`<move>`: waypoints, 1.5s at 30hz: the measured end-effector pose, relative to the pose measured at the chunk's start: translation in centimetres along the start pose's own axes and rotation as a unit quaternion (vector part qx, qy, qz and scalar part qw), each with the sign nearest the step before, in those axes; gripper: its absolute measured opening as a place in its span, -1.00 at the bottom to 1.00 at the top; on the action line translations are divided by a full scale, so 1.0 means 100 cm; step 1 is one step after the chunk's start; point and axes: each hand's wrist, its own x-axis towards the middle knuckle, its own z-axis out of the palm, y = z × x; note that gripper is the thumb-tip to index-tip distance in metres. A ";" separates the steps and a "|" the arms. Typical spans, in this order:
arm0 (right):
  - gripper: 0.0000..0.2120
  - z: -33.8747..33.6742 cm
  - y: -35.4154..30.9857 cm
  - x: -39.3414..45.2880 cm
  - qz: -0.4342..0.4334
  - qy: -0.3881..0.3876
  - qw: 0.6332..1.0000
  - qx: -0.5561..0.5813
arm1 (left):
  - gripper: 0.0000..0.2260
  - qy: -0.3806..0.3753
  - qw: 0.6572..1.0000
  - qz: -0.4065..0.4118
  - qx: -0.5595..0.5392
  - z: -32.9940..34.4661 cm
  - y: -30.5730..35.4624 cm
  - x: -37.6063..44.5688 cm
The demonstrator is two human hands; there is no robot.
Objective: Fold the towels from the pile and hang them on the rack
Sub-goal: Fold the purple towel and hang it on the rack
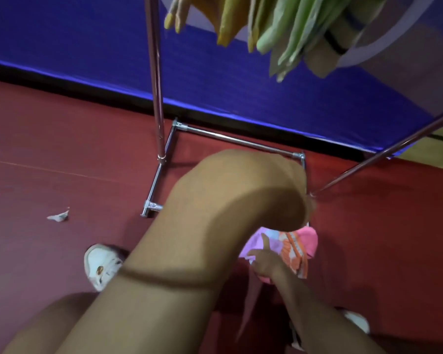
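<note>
Location: red floor (62, 149) at the foot of a chrome rack (156, 72), seen from above in a blurred head view. A blue sheet (62, 42) runs along the far edge of the floor.

Task item: a pink towel (310, 238) lies low in the centre-right of the view, just in front of the rack's base bar, bunched with an orange-patterned cloth (292, 249) that touches it. Whether these rest on the floor or are lifted clear of it cannot be told.

Right hand (264, 260): it reaches in from the lower right. Its fingers are curled into the near edge of the pink towel and its thumb is raised against the cloth, so it grips the towel.

Left hand (228, 200): it is very close to the camera and fills the centre of the view, with a dark band round the wrist. The fingers bend downward toward the towel, and their tips appear to end just above it. Blur hides them, so I cannot tell whether this hand holds anything.

Rack load: folded green towels (292, 34) and a yellow towel (228, 21) hang side by side at the top of the view.

Other items: a white shoe (100, 267) is left of the wrist, a second shoe (358, 324) is at the lower right, and a paper scrap (59, 216) lies on the floor well to the left.
</note>
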 end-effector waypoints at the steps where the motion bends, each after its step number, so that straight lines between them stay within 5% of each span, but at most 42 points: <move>1: -0.70 -0.005 0.001 0.004 0.010 -0.022 1.000 0.018 | -0.69 -0.012 1.000 -0.015 0.008 0.003 -0.002 0.002; 6: -0.59 0.002 0.017 0.031 -0.031 -0.022 0.999 -0.007 | -0.65 -0.044 0.995 -0.073 0.054 0.007 -0.019 0.007; 10: -0.69 0.005 0.023 0.027 -0.015 -0.046 0.998 0.031 | -0.62 -0.037 0.992 -0.098 0.071 0.010 -0.027 0.015; 13: -0.71 -0.001 0.023 0.021 0.025 0.046 0.992 0.112 | -0.64 -0.067 0.993 -0.085 0.056 0.006 -0.014 0.023; 16: -0.43 -0.033 0.016 -0.001 0.080 0.114 0.968 0.209 | -0.66 -0.083 0.992 -0.065 0.063 -0.001 -0.003 0.030; 18: -0.64 -0.073 0.011 -0.022 0.078 0.082 0.966 0.234 | -0.69 -0.078 0.994 -0.058 0.053 -0.002 0.002 0.035; 24: -0.74 -0.221 -0.014 -0.128 -0.108 0.100 0.962 0.231 | -0.61 -0.083 0.994 -0.047 0.049 0.004 0.001 0.032; 27: -0.76 -0.300 -0.027 -0.226 -0.272 0.191 0.911 0.245 | -0.28 -0.075 0.996 0.005 0.050 0.015 0.003 0.026; 29: -0.73 -0.336 -0.026 -0.289 -0.337 0.243 0.869 0.269 | -0.33 -0.002 0.996 0.089 0.003 0.024 0.007 0.025; 31: -0.75 -0.345 -0.012 -0.316 -0.342 0.331 0.831 0.288 | -0.51 0.070 0.983 0.165 -0.037 0.028 0.011 0.025; 34: -0.80 -0.316 0.000 -0.296 -0.303 0.381 0.803 0.345 | -0.81 0.146 0.974 0.161 -0.067 0.031 0.016 0.020; 38: -0.78 -0.295 0.009 -0.254 -0.244 0.378 0.830 0.329 | -0.70 0.133 0.979 0.155 -0.027 0.039 0.016 0.021; 45: -0.70 -0.326 0.005 -0.228 -0.255 0.391 0.804 0.369 | -0.62 0.088 0.993 0.066 0.041 0.032 -0.013 0.041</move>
